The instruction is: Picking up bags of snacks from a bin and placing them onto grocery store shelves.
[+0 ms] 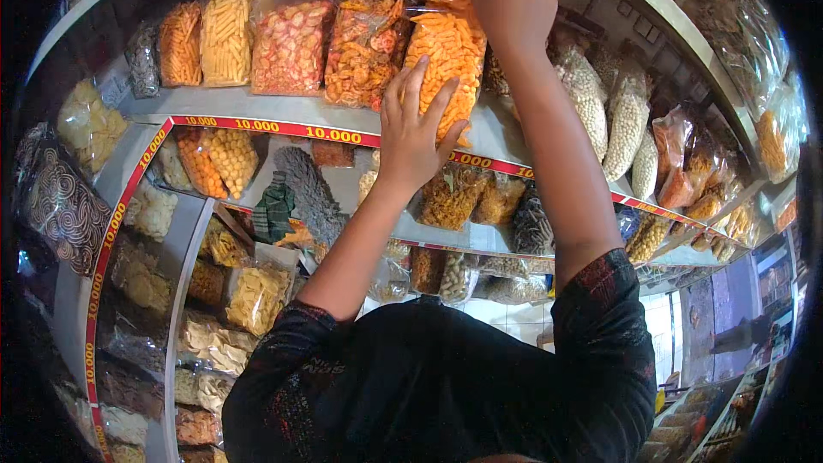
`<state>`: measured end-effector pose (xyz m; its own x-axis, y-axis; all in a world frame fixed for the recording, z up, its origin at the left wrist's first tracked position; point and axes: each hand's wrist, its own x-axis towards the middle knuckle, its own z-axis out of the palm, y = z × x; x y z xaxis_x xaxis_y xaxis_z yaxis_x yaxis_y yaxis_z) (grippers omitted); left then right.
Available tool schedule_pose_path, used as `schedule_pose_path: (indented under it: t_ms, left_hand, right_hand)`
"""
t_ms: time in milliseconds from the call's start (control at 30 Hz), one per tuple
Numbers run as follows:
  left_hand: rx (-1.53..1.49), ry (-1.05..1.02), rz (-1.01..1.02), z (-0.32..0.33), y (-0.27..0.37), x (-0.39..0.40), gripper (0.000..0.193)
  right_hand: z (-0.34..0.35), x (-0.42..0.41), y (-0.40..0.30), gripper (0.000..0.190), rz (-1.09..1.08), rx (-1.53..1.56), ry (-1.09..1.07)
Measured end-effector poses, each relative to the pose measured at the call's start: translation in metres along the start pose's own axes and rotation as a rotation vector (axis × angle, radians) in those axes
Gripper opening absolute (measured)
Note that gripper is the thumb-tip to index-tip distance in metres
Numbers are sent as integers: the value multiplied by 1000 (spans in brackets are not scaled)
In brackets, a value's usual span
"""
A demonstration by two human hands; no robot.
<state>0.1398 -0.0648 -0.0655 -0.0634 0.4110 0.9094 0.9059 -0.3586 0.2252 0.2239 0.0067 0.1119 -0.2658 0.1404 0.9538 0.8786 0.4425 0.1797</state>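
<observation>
My left hand (415, 122) lies with spread fingers against the front of a clear plastic bag of orange snack sticks (450, 54) on the upper shelf. My right hand (517, 3) reaches higher, at the top of that bag and beside another orange snack bag behind it; its fingertips are blurred and partly cut off by the picture's edge, so its grip is unclear. Left of my left hand stands a bag of mixed orange and red chips (363, 51), then a bag of pink-edged chips (291, 48) and a bag of pale yellow sticks (227, 35).
A red price strip (276, 127) runs along the shelf edge. Bags of white round snacks (627, 122) stand to the right of my right forearm. Lower shelves hold bags of brown snacks (453, 199) and yellow chips (257, 296). A grey duster (308, 190) hangs below the strip.
</observation>
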Motion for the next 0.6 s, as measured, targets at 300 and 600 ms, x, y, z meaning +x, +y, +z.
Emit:
schedule_pose_path:
  t_ms: [300,600]
  left_hand:
    - [-5,-17,18,4,-3,-1,52]
    - [31,-68,-11,-6,1,0,55]
  right_hand:
    - [53,-7,18,49,98,45,-93]
    - [9,-14,2,61,105,97,-94]
